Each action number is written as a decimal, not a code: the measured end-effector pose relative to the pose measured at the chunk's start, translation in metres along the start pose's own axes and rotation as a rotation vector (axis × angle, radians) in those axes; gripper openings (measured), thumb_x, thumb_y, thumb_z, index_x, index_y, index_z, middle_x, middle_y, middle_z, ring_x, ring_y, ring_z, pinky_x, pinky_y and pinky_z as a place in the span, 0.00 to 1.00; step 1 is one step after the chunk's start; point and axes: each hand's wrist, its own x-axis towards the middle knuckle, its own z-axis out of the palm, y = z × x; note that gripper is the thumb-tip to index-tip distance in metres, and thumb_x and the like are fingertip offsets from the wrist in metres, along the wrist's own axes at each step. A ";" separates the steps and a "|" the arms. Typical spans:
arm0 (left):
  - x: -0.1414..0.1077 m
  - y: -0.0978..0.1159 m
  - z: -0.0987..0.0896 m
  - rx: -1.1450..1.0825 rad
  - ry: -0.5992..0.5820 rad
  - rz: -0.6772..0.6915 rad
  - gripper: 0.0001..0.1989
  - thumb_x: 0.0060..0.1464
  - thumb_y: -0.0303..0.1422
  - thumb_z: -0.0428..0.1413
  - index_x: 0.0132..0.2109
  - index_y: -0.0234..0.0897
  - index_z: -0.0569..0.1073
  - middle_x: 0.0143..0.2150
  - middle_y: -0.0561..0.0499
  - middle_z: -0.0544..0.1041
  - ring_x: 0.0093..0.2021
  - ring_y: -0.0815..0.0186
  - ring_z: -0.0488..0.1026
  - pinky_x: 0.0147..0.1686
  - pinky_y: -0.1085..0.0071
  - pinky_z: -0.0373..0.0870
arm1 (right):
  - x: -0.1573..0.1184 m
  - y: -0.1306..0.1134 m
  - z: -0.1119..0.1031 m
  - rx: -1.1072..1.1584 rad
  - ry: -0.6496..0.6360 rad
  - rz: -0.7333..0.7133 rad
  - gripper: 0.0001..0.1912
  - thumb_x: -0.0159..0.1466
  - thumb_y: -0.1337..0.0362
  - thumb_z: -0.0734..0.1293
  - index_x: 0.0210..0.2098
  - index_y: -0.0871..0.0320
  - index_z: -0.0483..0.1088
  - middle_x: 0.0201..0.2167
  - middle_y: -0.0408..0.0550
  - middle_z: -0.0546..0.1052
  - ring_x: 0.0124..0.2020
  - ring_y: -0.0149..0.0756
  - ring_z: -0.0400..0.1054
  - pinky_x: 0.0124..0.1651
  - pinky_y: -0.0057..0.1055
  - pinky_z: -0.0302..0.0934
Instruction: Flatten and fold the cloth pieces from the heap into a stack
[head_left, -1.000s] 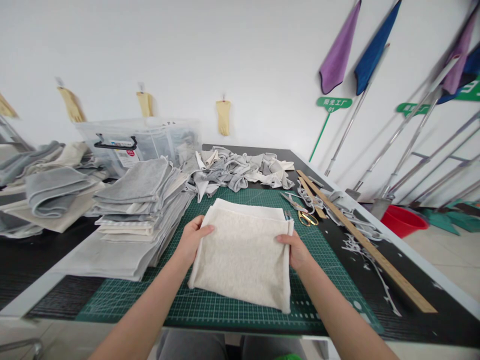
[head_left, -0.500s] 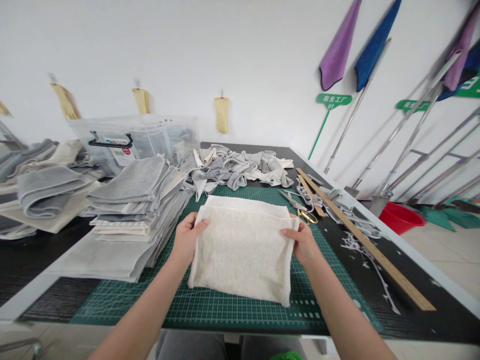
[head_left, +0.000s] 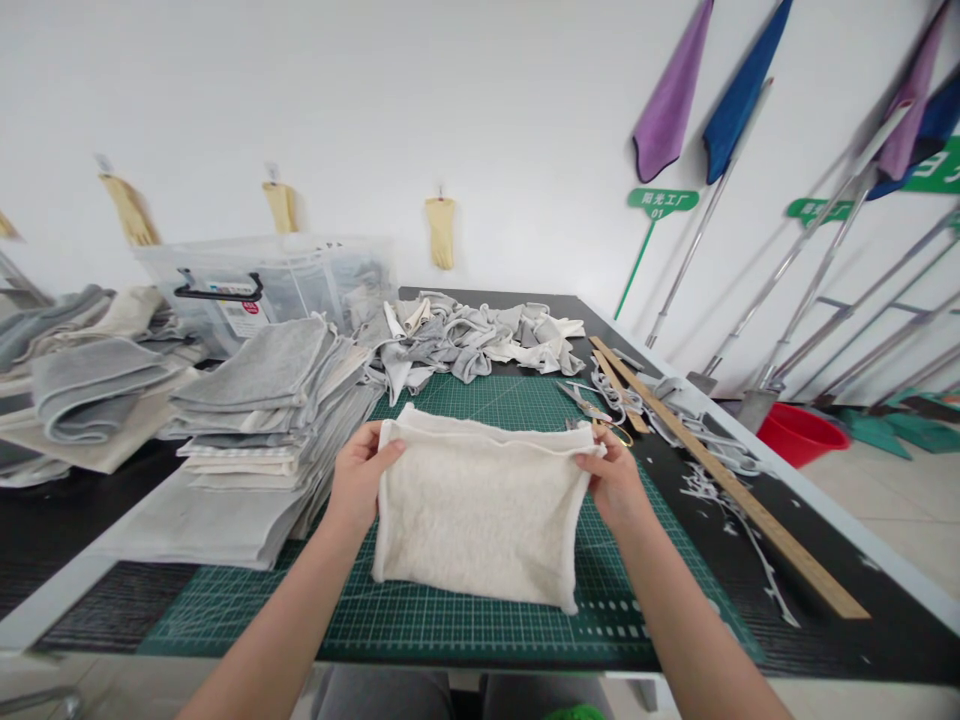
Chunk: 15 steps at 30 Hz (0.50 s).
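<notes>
A cream cloth piece [head_left: 480, 515] with pale edges spans the space between my hands, over the green cutting mat [head_left: 495, 395]. My left hand [head_left: 365, 475] pinches its upper left corner, thumb in front. At the upper right corner, my right hand [head_left: 616, 475] pinches the cloth the same way. Its top edge shows two layers slightly apart, and the lower edge hangs near the mat. Left of my left hand lies a stack of folded grey and cream cloths [head_left: 255, 380].
Behind the mat is a heap of grey scraps [head_left: 480, 335]. Scissors [head_left: 585, 402], a long wooden ruler [head_left: 735, 480] and white cords [head_left: 761, 570] lie at the right. A clear plastic box [head_left: 300, 285] stands at the back left. A red bucket [head_left: 802, 435] is beyond the table's right edge.
The cloth's top edge has dropped slightly and its back layer has folded down, with a gap now showing between layers. My hands have moved a little apart, still gripping the corners.
</notes>
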 end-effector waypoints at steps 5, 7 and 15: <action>-0.001 0.001 -0.002 -0.018 -0.005 -0.007 0.08 0.38 0.30 0.55 0.29 0.33 0.65 0.21 0.57 0.65 0.22 0.73 0.62 0.23 0.77 0.58 | 0.001 -0.001 -0.004 -0.083 -0.016 0.057 0.11 0.40 0.70 0.67 0.25 0.56 0.67 0.21 0.38 0.69 0.21 0.28 0.60 0.24 0.24 0.53; -0.002 0.002 -0.004 -0.029 -0.003 -0.004 0.07 0.37 0.29 0.55 0.27 0.34 0.64 0.20 0.58 0.64 0.21 0.74 0.61 0.21 0.78 0.56 | 0.001 -0.001 -0.006 -0.131 -0.052 0.099 0.08 0.41 0.69 0.67 0.24 0.57 0.67 0.20 0.38 0.70 0.21 0.28 0.60 0.24 0.24 0.53; -0.001 0.010 -0.007 -0.045 0.103 0.023 0.10 0.31 0.27 0.57 0.25 0.35 0.62 0.19 0.59 0.63 0.19 0.75 0.60 0.21 0.79 0.55 | 0.004 -0.001 -0.009 -0.325 -0.185 0.158 0.07 0.42 0.68 0.68 0.23 0.59 0.68 0.20 0.40 0.71 0.22 0.30 0.62 0.26 0.27 0.55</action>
